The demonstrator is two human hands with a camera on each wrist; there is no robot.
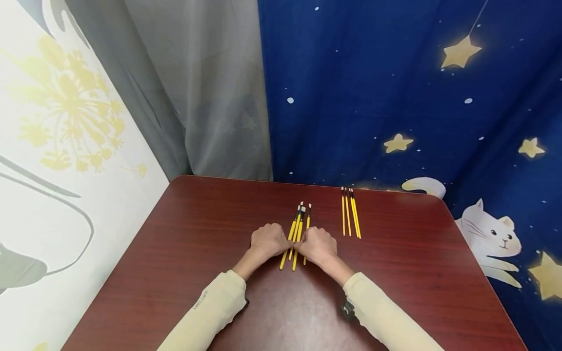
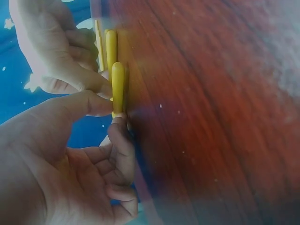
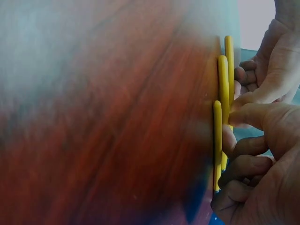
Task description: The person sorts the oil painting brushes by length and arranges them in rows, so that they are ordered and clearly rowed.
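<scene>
A small bunch of paintbrushes point(image 1: 300, 225) with yellow handles, dark ferrules and pale tips lies on the table between both hands, tips toward the back. From the left, my left hand point(image 1: 269, 240) pinches a yellow handle point(image 2: 118, 84) between thumb and fingers. My right hand point(image 1: 317, 243) comes in from the other side, its thumb and finger pinching a handle point(image 3: 223, 79) in the right wrist view. The two thumbs nearly meet over the bunch. One more paintbrush point(image 1: 309, 221) lies slightly apart, partly hidden under the right hand.
Farther right, a separate row of several yellow paintbrushes point(image 1: 350, 214) lies near the back edge of the reddish-brown table point(image 1: 210, 214). Behind the table hang a grey curtain point(image 1: 224, 97) and a blue star-patterned curtain point(image 1: 342, 97). A white patterned surface point(image 1: 105, 161) borders the left side.
</scene>
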